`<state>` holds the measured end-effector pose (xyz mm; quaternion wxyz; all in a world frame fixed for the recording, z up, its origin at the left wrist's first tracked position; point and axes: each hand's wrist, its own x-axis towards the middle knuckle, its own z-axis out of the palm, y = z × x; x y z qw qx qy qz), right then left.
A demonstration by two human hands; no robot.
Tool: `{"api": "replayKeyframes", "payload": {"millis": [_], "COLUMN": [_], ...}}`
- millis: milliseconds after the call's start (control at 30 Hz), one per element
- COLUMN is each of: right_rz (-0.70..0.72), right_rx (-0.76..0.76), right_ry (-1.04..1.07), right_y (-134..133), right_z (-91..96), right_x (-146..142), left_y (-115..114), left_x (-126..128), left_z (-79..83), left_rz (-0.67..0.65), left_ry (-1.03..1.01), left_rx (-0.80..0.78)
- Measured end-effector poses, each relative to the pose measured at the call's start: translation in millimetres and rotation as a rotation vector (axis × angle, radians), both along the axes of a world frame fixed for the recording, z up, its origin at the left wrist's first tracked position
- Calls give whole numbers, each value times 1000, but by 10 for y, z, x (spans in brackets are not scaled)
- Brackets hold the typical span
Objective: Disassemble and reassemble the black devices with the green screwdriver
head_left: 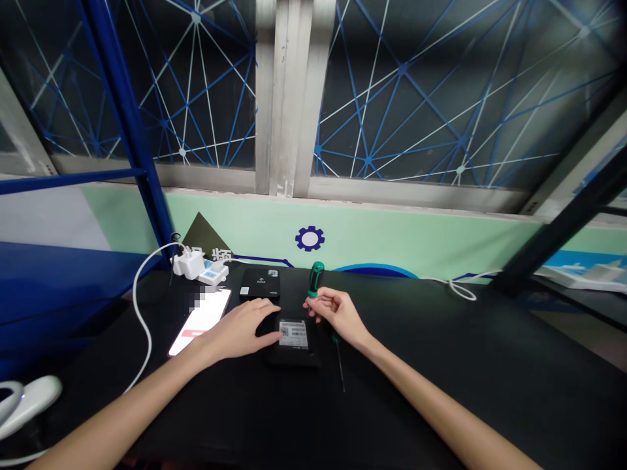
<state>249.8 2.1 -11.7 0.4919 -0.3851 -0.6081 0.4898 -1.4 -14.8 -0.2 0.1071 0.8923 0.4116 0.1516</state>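
Black worktop (490, 391) under a window (196, 98) carries a black box (298, 356), with the left hand (240, 329) lying open on top of it, the right hand (337, 314) pinching a green screwdriver (316, 279) just right of it, and a lit phone (198, 323) beside its left edge.

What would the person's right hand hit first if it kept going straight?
Probably the flat black case ahead of the right hand, though depth is hard to judge. The green screwdriver handle is just beside that line.
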Motion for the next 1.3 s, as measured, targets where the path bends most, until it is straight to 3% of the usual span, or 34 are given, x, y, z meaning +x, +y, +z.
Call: {"api": "replayKeyframes", "payload": {"millis": [500, 767, 1300], "right_rz": [-38, 129, -78], "right_rx": [48, 50, -36], "right_ry": [118, 119, 25], "right_y": [47, -21, 41], "right_z": [-64, 32, 33], "right_x": [-97, -10, 17], "left_y": [-6, 1, -17], "left_x": [7, 15, 29], "left_z": [6, 6, 37], "left_rz": [10, 15, 19], "left_ry": [11, 30, 32], "left_rx": [-6, 2, -24]}}
